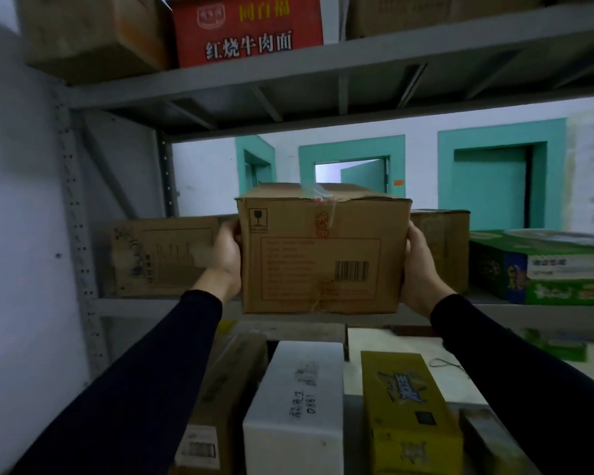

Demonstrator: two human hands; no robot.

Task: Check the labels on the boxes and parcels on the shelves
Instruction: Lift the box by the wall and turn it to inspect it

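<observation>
Head camera looks into a grey metal shelving unit (323,63), the biggest thing before me, with three levels in sight. On its top level a red noodle carton (247,29) sits beside a plain brown carton (93,32). On the middle level a low brown carton (165,257) stands at the left, another brown carton (441,248) is partly hidden at the right, and a green printed box (542,269) lies further right. Between them I hold the cardboard box (323,255), its lower edge at the lip of the middle shelf; whether it rests there or is lifted clear I cannot tell. I keep its printed face turned squarely toward me, upright, so that the framed text panel and the barcode (352,271) can be read; the lettering is too blurred to make out. My left hand (225,255) presses flat against the left side wall and my right hand (417,265) grips the right side wall, the two well apart with the box clamped between them, which leaves the label face uncovered. On the lowest level lie a white foam box (295,406) with handwriting on its top, a yellow box (408,416) beside it, and a long brown parcel (220,399) bearing a small label (199,449). Those, I judge, are yet to be checked.
</observation>
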